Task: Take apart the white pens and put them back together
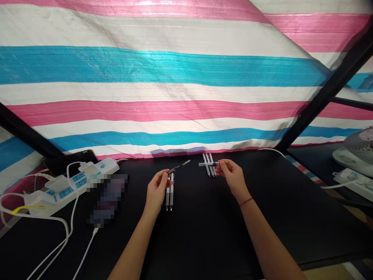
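Note:
My left hand (159, 186) pinches a thin pen refill (181, 166), dark near the fingers and yellowish towards its tip, slanting up to the right. Just below that hand lie two white pens with grey grips (169, 196) on the black table, their upper ends partly hidden by the fingers. Between the thumb and fingers of my right hand (231, 175) is a slim clear tube with black inside (208, 164), held level and pointing left; its exact kind is unclear. Behind it lie three white pens (207, 158) side by side, partly covered by the tube and fingers.
On the left sit a white power strip (109, 168) with plugs and cables, a blurred phone (109, 200) on a white charging cable (87, 249), and a dark object (70, 161). A striped sheet (180, 70) hangs behind. Another power strip (355, 182) and a fan (357, 151) stand right.

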`<state>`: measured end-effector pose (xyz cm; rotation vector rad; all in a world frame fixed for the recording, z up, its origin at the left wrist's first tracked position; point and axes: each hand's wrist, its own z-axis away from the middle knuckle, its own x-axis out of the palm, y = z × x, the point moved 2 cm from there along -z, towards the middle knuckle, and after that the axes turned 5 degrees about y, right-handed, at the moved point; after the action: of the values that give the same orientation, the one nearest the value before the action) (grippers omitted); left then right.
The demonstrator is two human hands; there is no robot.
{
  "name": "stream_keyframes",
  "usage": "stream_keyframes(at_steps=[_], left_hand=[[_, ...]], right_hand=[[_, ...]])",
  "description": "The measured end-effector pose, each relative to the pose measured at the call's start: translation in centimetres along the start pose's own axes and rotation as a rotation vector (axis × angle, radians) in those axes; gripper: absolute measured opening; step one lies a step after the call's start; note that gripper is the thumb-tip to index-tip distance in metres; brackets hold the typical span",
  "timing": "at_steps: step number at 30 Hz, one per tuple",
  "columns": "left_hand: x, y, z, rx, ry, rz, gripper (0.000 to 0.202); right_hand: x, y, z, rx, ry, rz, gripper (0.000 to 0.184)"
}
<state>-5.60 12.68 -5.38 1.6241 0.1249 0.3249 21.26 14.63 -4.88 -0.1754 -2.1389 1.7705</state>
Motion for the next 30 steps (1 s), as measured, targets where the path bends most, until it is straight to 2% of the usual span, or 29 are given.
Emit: stream_keyframes(at_steps=[5,13,18,25,28,30], left_hand=[[0.1,-0.1,0.1,0.04,-0.044,-0.065,0.035],[0.4,0.2,0.3,0.07,-0.067,-0.168,0.036],[1.0,0.7,0.9,0.063,-0.098,-0.19,0.035],[1.9,0.3,1.4,0.046,-0.15,-0.159,0.04],[1.7,0.4,1.3,0.046,-0.142,-0.217,0.035],[1.5,0.4,1.2,0.06,-0.134,-0.252,0.033]], right_hand=[[0.1,-0.5,0.2,-0.098,0.014,0.091,0.032],[0.8,-1.3,0.9,-0.116,0.017,0.066,0.031],[1.3,-1.2,1.5,-0.134,-0.043,0.128,0.03],[2.5,-1.0,2.5,-0.117,-0.123,0.118,0.03],[2.5,-1.2,2.8,-0.142,-0.152,0.197,0.028],[2.4,-1.3,2.9,-0.159,-0.168,0.275,0.033]])
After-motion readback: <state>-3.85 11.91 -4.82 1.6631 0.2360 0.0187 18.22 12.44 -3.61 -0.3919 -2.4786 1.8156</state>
